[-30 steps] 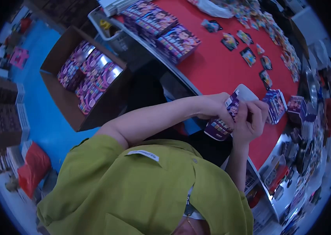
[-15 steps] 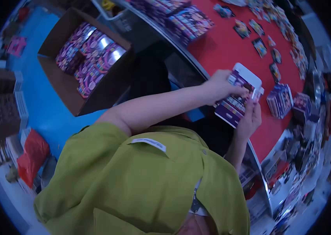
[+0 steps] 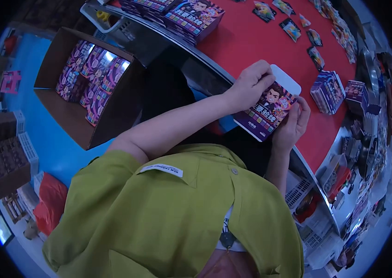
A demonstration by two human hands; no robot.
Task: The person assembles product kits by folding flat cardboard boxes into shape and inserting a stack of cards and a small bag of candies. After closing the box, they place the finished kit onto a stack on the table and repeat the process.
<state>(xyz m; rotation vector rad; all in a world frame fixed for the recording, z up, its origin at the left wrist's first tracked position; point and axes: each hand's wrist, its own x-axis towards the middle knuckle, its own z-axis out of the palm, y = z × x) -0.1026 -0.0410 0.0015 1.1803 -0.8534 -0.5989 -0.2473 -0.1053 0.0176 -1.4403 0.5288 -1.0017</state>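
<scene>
- The red table (image 3: 256, 46) in front of you is well covered, so I judge the packing run to be somewhere in the middle, not near its end.
- The cardboard carton (image 3: 66, 120) on the blue floor to your left holds a block of purple boxes (image 3: 91, 74) along one side. The rest of its bottom is bare, so there looks to be room for many more.
- A stack of boxes (image 3: 191, 16) lies at the far edge of the table, well apart from your hands. I cannot tell whether they are filled.
- A smaller pile of boxes (image 3: 328, 92) stands just beyond your right hand and seems to be next in line.
- The box (image 3: 268, 113) you are working on is held up over the near edge of the table, between both hands. Its white flap (image 3: 286, 79) sticks out at the far end, so it is not yet closed.
- Your left hand (image 3: 249, 85) is curled over the top corner of that box, gripping it beside the flap.
- Your right hand (image 3: 293, 125) clasps the lower right edge, with its fingers wrapped behind.
- Loose packets (image 3: 291, 28) are scattered across the far side of the table and none is in your hands. I judge that much is left to pack.
</scene>
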